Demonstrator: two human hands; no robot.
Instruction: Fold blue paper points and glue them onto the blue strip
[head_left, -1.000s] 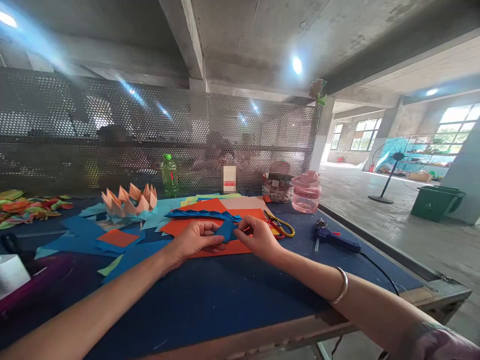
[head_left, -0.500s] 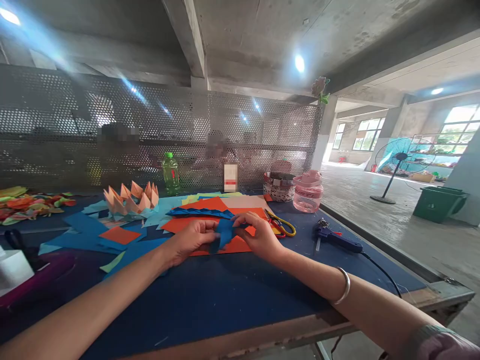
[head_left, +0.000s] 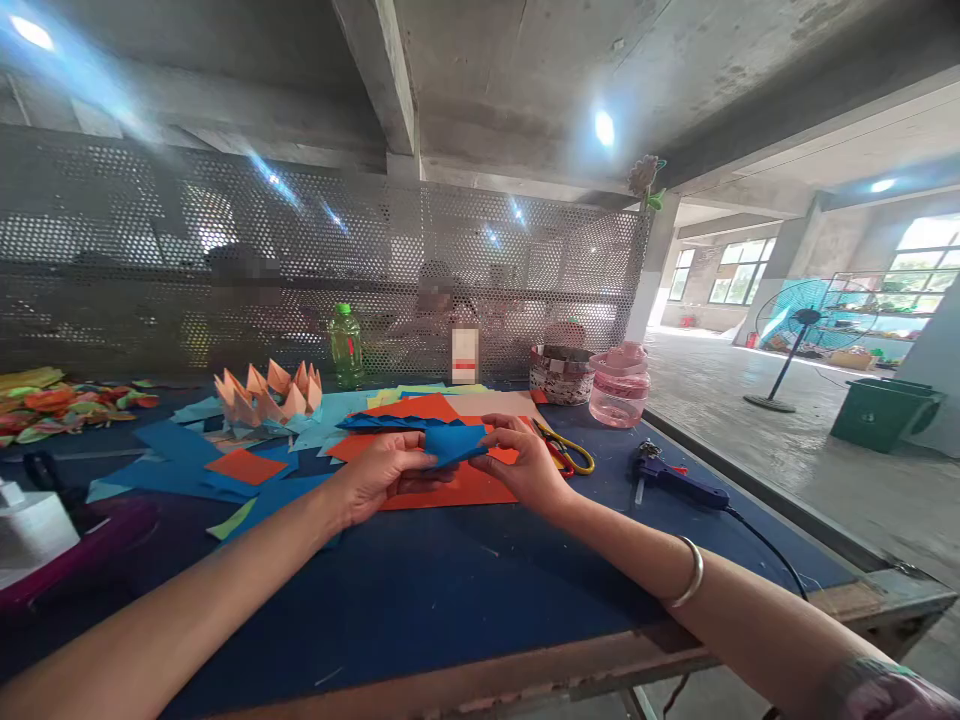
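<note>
Worktop (head_left: 435, 620): dark blue surface; scraps and tools crowd its far half (near edge mostly bare), so a dropped piece could be lost among like-coloured sheets.
Orange sheets (head_left: 491, 487): flat, beneath the hands; a forearm or sleeve catching an edge would probably drag whatever lies on them.
Pink water jug (head_left: 620, 395): upright at the far right, beyond the scissors; a knock from a wide reach might tip it and, if the lid leaks, wet the paper.
Peach paper crown (head_left: 259, 404): ring of upright points, left of centre; likely to crush under a careless forearm.
Hot-glue gun (head_left: 688, 488): on its side at right, cord trailing toward the edge; a snagged cord could pull it off, and a hot nozzle (heat cannot be told) would burn.
Left hand (head_left: 390, 472): fingers closed, thumb uppermost, gripping the paper's left end; pressing too hard would crease it.
Right hand (head_left: 525, 462): half-curled, thumb and fingers slightly parted at the paper's right end; firmness cannot be told, and a slip would skew a fold.
Scissors (head_left: 564, 440): yellow-and-red handles just beyond the right hand; easily nudged.
Pleated blue strip (head_left: 397, 424): on the orange, behind the hands; a brush of knuckles could flatten its pleats.
Blue paper (head_left: 454, 443): between both hands, above the orange; uneven tension could tear it.
</note>
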